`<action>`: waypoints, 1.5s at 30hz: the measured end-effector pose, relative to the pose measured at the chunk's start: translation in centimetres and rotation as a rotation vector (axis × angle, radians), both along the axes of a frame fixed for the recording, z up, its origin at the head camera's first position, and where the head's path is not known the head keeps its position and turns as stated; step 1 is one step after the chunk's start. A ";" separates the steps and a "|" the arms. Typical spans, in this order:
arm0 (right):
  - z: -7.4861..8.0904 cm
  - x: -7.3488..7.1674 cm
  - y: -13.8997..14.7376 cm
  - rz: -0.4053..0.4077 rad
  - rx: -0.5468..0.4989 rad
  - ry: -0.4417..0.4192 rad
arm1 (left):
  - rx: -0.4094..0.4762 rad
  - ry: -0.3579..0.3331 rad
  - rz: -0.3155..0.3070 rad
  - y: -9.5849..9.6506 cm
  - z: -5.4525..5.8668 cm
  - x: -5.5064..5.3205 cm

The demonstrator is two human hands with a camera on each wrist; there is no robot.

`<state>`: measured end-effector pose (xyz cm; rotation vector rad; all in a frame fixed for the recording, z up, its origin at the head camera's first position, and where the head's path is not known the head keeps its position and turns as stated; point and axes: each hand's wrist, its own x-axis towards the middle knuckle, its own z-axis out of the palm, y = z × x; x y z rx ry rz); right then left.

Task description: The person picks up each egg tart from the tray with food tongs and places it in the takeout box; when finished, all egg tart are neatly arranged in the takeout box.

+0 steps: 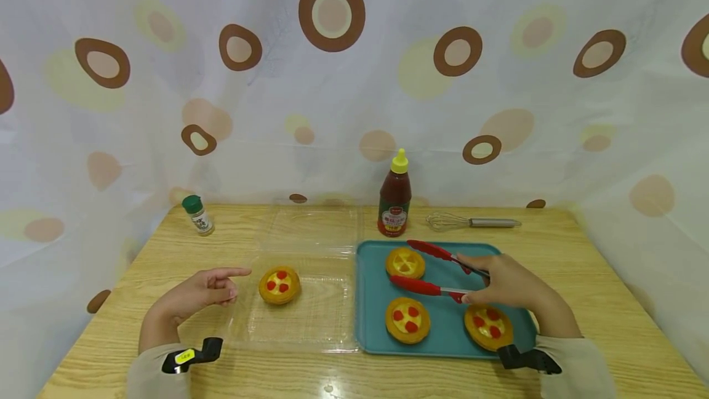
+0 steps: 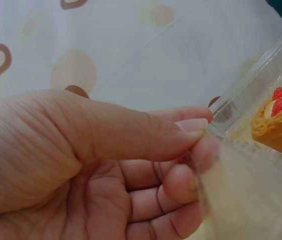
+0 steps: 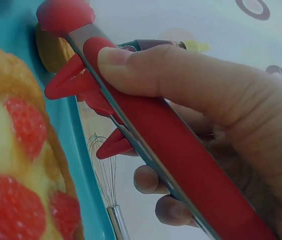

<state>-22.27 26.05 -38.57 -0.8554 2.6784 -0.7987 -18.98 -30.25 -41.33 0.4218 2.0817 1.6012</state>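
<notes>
My right hand point(image 1: 512, 282) grips red-tipped tongs point(image 1: 423, 286) with the thumb on one arm and fingers on the other, as the right wrist view shows. The tongs' tips are spread at either side of a custard tart point(image 1: 405, 263) without berries on the teal tray point(image 1: 443, 350). At the left, my left hand point(image 1: 202, 291) pinches the near-left rim of a clear plastic clamshell box point(image 1: 310, 325) between thumb and fingers. Inside the box lies a berry-topped tart point(image 1: 279, 284), just right of that hand. The box's lid point(image 1: 310, 226) lies folded back.
Two more berry tarts, one near the front point(image 1: 407, 321) and one under the right wrist point(image 1: 488, 327), sit on the tray. Behind it stand a sauce bottle point(image 1: 394, 196) and a lying whisk point(image 1: 473, 221). A green-capped shaker point(image 1: 198, 215) stands back left, before a patterned curtain point(image 1: 332, 91).
</notes>
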 end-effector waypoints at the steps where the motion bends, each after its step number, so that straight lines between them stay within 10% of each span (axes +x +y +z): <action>1: 0.0 0.0 0.0 -0.001 0.000 -0.003 | 0.001 -0.002 0.001 0.0 0.0 0.0; 45: -0.6 -0.1 0.0 0.023 -0.026 -0.034 | -0.010 0.018 -0.002 0.1 -0.2 0.1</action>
